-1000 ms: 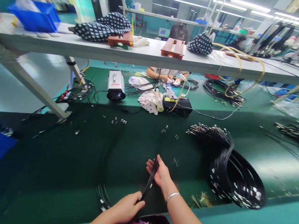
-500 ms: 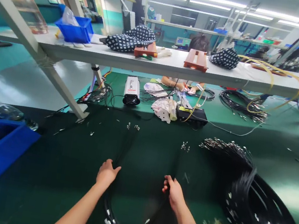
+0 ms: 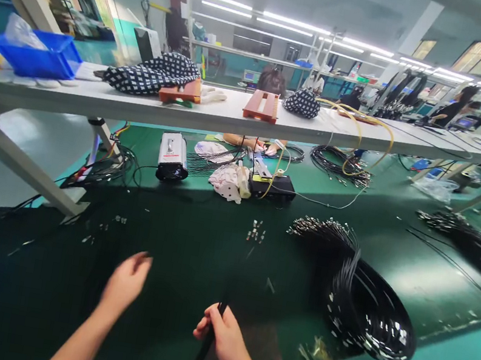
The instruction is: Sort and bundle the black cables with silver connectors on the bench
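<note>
My right hand [image 3: 222, 330] is closed around a bundle of black cables [image 3: 203, 352], low in the middle of the view. Metal cable ends [image 3: 256, 232] show on the dark green mat beyond that hand. To the left, my left hand [image 3: 128, 278] hovers over the mat with its fingers curled and blurred; whether anything is between them is hidden. Other small metal ends [image 3: 120, 219] lie farther off to the left. A large coiled bundle of black cables [image 3: 377, 313] rests on the mat to the right.
A white shelf [image 3: 227, 121] crosses above the mat, carrying a blue bin [image 3: 39, 57] and patterned cloth bundles. Beneath it are a silver device [image 3: 173, 156], a black box [image 3: 278, 187] and a person's hands [image 3: 264, 146]. A slanted leg [image 3: 26, 162] stands at left.
The view has swung right. My left hand has come off the left side of the cable loop. My right hand still grips cables, which now hang toward the bottom edge.
</note>
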Action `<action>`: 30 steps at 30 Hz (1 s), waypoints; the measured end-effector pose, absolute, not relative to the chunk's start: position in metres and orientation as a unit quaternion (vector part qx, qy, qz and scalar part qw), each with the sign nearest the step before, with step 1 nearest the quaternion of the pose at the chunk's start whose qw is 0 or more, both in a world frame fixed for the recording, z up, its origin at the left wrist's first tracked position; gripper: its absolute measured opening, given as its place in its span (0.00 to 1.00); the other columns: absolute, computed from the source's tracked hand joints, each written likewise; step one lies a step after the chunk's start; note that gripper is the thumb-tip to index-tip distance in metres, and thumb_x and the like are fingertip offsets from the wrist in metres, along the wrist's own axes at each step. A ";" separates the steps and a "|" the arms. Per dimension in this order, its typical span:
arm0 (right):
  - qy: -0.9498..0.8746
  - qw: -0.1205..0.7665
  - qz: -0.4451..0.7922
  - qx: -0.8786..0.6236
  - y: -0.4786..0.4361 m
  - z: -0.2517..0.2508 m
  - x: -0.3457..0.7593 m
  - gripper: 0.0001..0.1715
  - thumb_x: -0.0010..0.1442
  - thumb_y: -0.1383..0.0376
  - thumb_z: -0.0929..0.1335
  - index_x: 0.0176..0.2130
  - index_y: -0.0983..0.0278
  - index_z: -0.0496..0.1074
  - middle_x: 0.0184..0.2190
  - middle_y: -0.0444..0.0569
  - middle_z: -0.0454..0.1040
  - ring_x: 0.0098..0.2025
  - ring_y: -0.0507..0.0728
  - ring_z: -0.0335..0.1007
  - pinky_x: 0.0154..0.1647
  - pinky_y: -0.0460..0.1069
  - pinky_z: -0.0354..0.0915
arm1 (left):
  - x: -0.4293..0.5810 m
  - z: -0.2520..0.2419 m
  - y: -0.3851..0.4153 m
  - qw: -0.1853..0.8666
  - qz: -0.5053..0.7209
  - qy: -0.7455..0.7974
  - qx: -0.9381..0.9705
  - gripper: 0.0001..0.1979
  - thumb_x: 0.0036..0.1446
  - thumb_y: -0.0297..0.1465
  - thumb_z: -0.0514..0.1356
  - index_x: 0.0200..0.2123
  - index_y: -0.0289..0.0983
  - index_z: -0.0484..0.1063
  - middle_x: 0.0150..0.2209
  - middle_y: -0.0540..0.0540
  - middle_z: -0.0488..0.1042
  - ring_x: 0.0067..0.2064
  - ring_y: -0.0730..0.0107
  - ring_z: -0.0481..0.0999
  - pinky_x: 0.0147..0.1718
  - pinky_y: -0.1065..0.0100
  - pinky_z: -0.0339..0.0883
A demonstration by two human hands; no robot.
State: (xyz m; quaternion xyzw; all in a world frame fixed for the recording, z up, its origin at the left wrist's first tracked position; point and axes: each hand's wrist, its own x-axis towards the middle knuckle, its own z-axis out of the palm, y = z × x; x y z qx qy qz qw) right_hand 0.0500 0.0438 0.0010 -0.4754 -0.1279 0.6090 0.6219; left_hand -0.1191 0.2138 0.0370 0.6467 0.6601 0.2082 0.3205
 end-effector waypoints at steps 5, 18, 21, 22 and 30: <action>-0.294 0.588 0.546 -0.518 0.037 0.020 0.040 0.29 0.56 0.43 0.61 0.32 0.68 0.63 0.23 0.49 0.70 0.28 0.54 0.66 0.33 0.49 0.60 | 0.019 0.081 0.156 0.701 0.228 0.367 0.568 0.25 0.52 0.45 0.54 0.49 0.34 0.64 0.39 0.40 0.73 0.35 0.65 0.75 0.36 0.65 0.68; -0.384 0.714 0.295 -0.506 -0.007 0.150 0.250 0.28 0.62 0.48 0.58 0.53 0.61 0.64 0.55 0.51 0.60 0.58 0.60 0.52 0.57 0.57 0.54 | 0.058 0.132 0.096 0.777 0.057 0.208 0.591 0.19 0.54 0.44 0.54 0.39 0.34 0.68 0.22 0.52 0.66 0.14 0.83 0.58 0.12 0.77 0.46; -0.473 0.666 0.316 -0.483 0.009 0.174 0.251 0.26 0.62 0.49 0.59 0.51 0.62 0.66 0.54 0.50 0.61 0.56 0.59 0.56 0.56 0.56 0.56 | 0.068 0.138 0.084 0.767 0.063 0.212 0.602 0.19 0.54 0.45 0.53 0.34 0.33 0.68 0.23 0.50 0.69 0.15 0.82 0.59 0.12 0.77 0.47; -0.493 0.644 0.329 -0.484 0.012 0.177 0.248 0.25 0.62 0.50 0.60 0.50 0.63 0.67 0.52 0.51 0.64 0.54 0.59 0.59 0.55 0.55 0.57 | 0.071 0.140 0.080 0.764 0.068 0.217 0.604 0.19 0.54 0.45 0.53 0.35 0.34 0.68 0.24 0.49 0.70 0.15 0.81 0.61 0.13 0.76 0.49; -0.568 0.539 0.359 -0.509 0.006 0.181 0.254 0.23 0.65 0.52 0.57 0.52 0.62 0.64 0.42 0.49 0.71 0.46 0.56 0.66 0.52 0.54 0.59 | 0.100 0.154 0.058 0.737 0.115 0.235 0.623 0.19 0.54 0.45 0.53 0.34 0.33 0.68 0.25 0.48 0.71 0.17 0.80 0.63 0.15 0.76 0.52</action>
